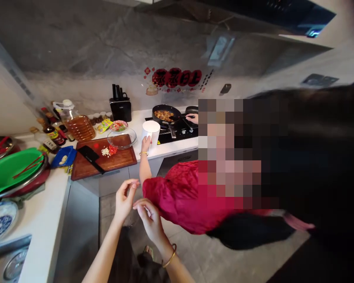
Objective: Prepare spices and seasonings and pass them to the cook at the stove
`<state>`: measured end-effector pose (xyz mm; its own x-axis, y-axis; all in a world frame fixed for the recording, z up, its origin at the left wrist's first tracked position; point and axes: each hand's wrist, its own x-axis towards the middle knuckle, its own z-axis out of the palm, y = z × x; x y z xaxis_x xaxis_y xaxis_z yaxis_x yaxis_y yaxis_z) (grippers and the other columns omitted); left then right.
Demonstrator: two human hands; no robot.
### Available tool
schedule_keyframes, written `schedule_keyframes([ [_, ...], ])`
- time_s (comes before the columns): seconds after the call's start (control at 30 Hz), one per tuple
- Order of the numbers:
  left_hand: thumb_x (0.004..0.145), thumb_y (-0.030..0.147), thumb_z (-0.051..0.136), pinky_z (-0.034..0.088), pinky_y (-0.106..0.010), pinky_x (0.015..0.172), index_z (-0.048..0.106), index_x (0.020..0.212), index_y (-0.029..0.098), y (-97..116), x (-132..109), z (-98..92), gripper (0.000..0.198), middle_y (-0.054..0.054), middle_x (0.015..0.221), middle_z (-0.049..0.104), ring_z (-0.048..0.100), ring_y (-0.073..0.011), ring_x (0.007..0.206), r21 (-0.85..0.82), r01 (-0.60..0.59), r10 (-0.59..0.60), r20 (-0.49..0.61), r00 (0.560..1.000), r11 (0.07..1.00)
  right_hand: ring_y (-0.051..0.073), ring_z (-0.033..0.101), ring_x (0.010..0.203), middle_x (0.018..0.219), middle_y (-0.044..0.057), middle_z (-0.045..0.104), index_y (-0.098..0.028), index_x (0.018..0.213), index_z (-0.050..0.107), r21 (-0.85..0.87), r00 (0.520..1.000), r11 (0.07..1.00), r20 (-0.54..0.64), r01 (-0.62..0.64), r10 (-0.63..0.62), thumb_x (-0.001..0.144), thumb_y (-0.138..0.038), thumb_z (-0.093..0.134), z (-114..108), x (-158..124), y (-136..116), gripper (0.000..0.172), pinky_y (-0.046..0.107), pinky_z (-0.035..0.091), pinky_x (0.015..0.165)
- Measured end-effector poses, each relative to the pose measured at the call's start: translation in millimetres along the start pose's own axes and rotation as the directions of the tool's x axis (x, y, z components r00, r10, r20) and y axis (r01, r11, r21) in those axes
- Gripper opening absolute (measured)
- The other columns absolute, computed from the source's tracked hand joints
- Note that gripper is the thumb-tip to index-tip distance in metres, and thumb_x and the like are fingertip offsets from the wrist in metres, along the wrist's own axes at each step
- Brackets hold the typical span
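My left hand (126, 201) and my right hand (152, 221) are raised close together in front of me, below the counter's edge. The fingers of both are curled in, with thumbs near the fingertips, like a pinch. Whatever they hold, if anything, is too small or too faint to make out. A gold bangle (170, 255) circles my right wrist. Just beyond my hands is the red sleeve (177, 184) of another person. That person's hand grips a white pitcher (151, 129) on the counter, and their other hand (191, 118) is at the frying pan (166, 114) of browned food.
A wooden cutting board (120, 155) bears a black cleaver (91, 159), chopped garlic and red pepper. Near it are a glass bowl (122, 138), knife block (120, 109), oil jug (78, 124) and blue tray (63, 156). A green basin (14, 169) and sink (16, 261) lie left.
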<state>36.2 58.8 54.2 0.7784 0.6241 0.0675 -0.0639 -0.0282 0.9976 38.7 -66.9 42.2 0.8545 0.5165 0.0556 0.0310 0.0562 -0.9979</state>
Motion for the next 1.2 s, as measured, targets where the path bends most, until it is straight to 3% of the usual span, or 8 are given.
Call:
schedule_keyframes([
  [0.1, 0.088, 0.042, 0.062, 0.055, -0.032, 0.085, 0.068, 0.096, 0.017, 13.8, -35.9, -2.3, 0.027, -0.007, 0.092, 0.073, 0.070, -0.0201, 0.089, -0.012, 0.004, -0.004, -0.002, 1.000, 1.000, 0.018, 0.063, 0.093, 0.094, 0.005, 0.068, -0.020, 0.096, 0.067, -0.012, 0.994, 0.999, 0.097, -0.053, 0.054, 0.092, -0.043, 0.058, -9.1, -29.8, -22.1, 0.025, 0.029, 0.048, 0.086],
  [0.23, 0.087, 0.043, 0.063, 0.056, -0.032, 0.082, 0.068, 0.096, 0.018, 19.9, -62.7, -14.1, 0.027, -0.007, 0.092, 0.073, 0.071, -0.0200, 0.086, -0.033, 0.017, -0.019, -0.056, 0.998, 0.999, 0.020, 0.064, 0.094, 0.093, 0.006, 0.068, -0.019, 0.094, 0.067, -0.067, 0.959, 0.984, 0.225, -0.162, 0.173, 0.092, -0.042, 0.058, -9.3, -71.1, -15.8, 0.025, 0.031, 0.048, 0.087],
  [0.43, 0.087, 0.043, 0.063, 0.056, -0.032, 0.081, 0.068, 0.095, 0.018, 24.1, -65.5, -46.5, 0.027, -0.006, 0.089, 0.073, 0.070, -0.0197, 0.085, -0.036, 0.001, -0.004, -0.095, 0.996, 0.999, 0.022, 0.064, 0.094, 0.093, 0.007, 0.069, -0.018, 0.092, 0.068, -0.117, 0.935, 0.964, 0.244, -0.237, 0.259, 0.092, -0.048, 0.057, 10.3, -96.1, 3.2, 0.032, 0.033, 0.048, 0.087],
  [0.73, 0.086, 0.044, 0.064, 0.057, -0.031, 0.077, 0.068, 0.095, 0.017, 25.5, -65.3, -84.7, 0.028, -0.006, 0.086, 0.073, 0.070, -0.0192, 0.082, -0.034, -0.007, 0.002, -0.153, 0.988, 0.999, 0.021, 0.063, 0.091, 0.091, 0.007, 0.070, -0.019, 0.092, 0.069, -0.143, 0.928, 0.961, 0.258, -0.239, 0.269, 0.092, -0.048, 0.056, 48.3, -97.6, -4.9, 0.032, 0.032, 0.047, 0.086],
  [0.93, 0.086, 0.044, 0.064, 0.056, -0.030, 0.077, 0.068, 0.095, 0.018, 27.7, -62.3, -81.8, 0.028, -0.006, 0.086, 0.072, 0.070, -0.0188, 0.082, -0.028, -0.013, 0.010, -0.116, 0.993, 1.000, 0.021, 0.063, 0.087, 0.087, 0.006, 0.069, -0.020, 0.090, 0.070, -0.112, 0.933, 0.960, 0.231, -0.258, 0.277, 0.091, -0.049, 0.057, 53.9, -110.7, 3.2, 0.032, 0.033, 0.048, 0.082],
  [1.2, 0.088, 0.043, 0.063, 0.055, -0.029, 0.080, 0.068, 0.096, 0.018, 26.7, -65.7, -59.6, 0.027, -0.005, 0.089, 0.072, 0.069, -0.0187, 0.085, 0.004, -0.002, 0.002, 0.005, 1.000, 1.000, 0.020, 0.061, 0.083, 0.084, 0.005, 0.068, -0.019, 0.087, 0.069, -0.053, 0.950, 0.964, 0.165, -0.261, 0.266, 0.089, -0.047, 0.058, 37.0, -117.9, 14.7, 0.031, 0.032, 0.046, 0.080],
])
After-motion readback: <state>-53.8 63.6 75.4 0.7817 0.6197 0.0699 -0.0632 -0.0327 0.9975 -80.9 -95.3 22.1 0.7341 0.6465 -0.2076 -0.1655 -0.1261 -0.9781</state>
